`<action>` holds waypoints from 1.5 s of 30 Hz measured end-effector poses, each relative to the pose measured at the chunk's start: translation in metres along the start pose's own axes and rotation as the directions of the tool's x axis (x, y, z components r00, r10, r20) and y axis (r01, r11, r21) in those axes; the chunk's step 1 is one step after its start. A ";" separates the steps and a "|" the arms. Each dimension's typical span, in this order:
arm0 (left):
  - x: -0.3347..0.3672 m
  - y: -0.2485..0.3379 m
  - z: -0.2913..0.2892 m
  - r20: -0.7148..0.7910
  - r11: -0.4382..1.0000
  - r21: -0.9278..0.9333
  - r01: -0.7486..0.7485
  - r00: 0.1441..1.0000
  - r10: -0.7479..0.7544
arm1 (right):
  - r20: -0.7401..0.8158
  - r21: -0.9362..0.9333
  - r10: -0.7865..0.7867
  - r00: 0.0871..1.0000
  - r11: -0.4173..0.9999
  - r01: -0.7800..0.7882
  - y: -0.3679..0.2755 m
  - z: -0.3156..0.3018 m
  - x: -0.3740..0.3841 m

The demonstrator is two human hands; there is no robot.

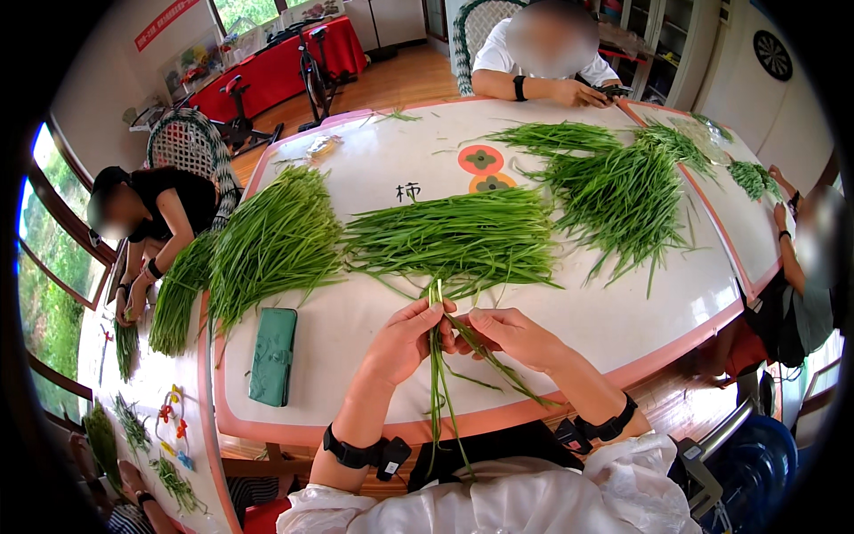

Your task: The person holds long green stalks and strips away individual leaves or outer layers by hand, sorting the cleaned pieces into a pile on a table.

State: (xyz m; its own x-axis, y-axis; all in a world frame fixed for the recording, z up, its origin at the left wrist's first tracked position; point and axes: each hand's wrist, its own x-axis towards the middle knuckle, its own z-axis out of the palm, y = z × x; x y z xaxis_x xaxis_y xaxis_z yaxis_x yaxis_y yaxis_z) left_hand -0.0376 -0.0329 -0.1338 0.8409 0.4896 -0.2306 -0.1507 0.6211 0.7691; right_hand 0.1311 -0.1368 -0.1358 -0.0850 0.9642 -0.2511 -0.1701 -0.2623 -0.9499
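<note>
My left hand [402, 340] is closed around a few garlic chives [437, 378]. Their pale stem ends stick up above the fingers, and the green leaves hang down toward my lap. Close beside it, my right hand [520, 338] pinches some chive leaves [514, 376] that trail down to the right; its fingertips are partly hidden behind the stems. Just beyond both hands lies a broad pile of chives [449, 240], spread crosswise on the white table [356, 383].
A larger chive heap [271, 236] lies left, another [614, 191] at right. A green phone case [272, 356] rests near my left forearm. Across the table sits a person [543, 53]; another [160, 209] handles chives at left. More people work at right and lower left.
</note>
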 end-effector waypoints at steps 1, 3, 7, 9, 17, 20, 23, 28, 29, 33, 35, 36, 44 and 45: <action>0.000 0.000 0.000 -0.009 1.000 -0.002 -0.009 1.000 0.009 | 0.034 0.064 0.038 0.999 0.997 -0.040 0.004 0.001 -0.003; 0.000 0.000 -0.001 -0.040 1.000 -0.011 -0.025 0.999 0.024 | 0.055 0.102 0.030 0.998 0.994 -0.036 0.011 0.004 -0.009; 0.003 0.000 -0.005 -0.085 0.998 -0.024 -0.053 0.995 0.051 | 0.047 0.175 0.037 0.998 0.984 -0.045 0.021 0.011 -0.020; 0.003 -0.002 -0.008 -0.067 0.998 -0.029 -0.053 0.996 0.051 | 0.050 0.159 0.011 0.999 0.987 -0.018 0.027 0.014 -0.023; 0.006 -0.003 -0.011 -0.185 0.993 0.020 -0.113 0.976 0.115 | 0.116 0.236 0.066 0.991 0.968 -0.092 0.030 0.026 -0.037; 0.006 -0.002 -0.014 -0.152 0.993 0.009 -0.122 0.981 0.122 | 0.120 0.203 0.087 0.989 0.973 -0.110 0.039 0.026 -0.047; 0.006 0.000 -0.013 -0.125 0.994 -0.004 -0.105 0.987 0.104 | 0.059 0.091 0.127 0.990 0.987 -0.132 0.041 0.024 -0.063; 0.005 0.000 -0.010 -0.149 0.995 0.009 -0.099 0.984 0.099 | 0.041 -0.302 0.170 0.985 0.941 -0.150 0.030 0.012 -0.086; 0.005 0.000 -0.011 -0.145 0.995 0.007 -0.100 0.984 0.100 | 0.047 -0.306 0.138 0.989 0.945 -0.117 0.033 0.010 -0.091; 0.006 -0.001 -0.014 -0.121 0.995 -0.004 -0.103 0.988 0.102 | 0.035 -0.349 0.136 0.990 0.930 -0.115 0.028 0.009 -0.110; 0.005 0.000 -0.013 -0.106 0.994 -0.008 -0.108 0.989 0.107 | 0.007 -0.378 0.166 0.986 0.914 -0.151 0.019 0.006 -0.117; 0.004 0.000 -0.013 -0.100 0.994 -0.010 -0.111 0.989 0.109 | -0.012 -0.389 0.167 0.986 0.908 -0.158 0.017 0.001 -0.120; 0.004 0.000 -0.011 -0.094 0.994 -0.006 -0.109 0.990 0.108 | -0.350 -0.543 -0.167 0.922 0.838 -0.054 0.017 -0.020 -0.118; 0.003 0.000 -0.010 -0.095 0.994 -0.005 -0.111 0.989 0.111 | -0.357 -0.545 -0.184 0.916 0.837 -0.044 0.018 -0.020 -0.116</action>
State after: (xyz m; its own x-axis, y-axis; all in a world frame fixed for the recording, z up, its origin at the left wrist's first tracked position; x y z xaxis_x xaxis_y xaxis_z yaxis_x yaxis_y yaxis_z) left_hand -0.0401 -0.0250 -0.1405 0.7659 0.6112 -0.1997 -0.2458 0.5654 0.7873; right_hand 0.1575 -0.2528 -0.1276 0.3044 0.9448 -0.1217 0.3963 -0.2418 -0.8857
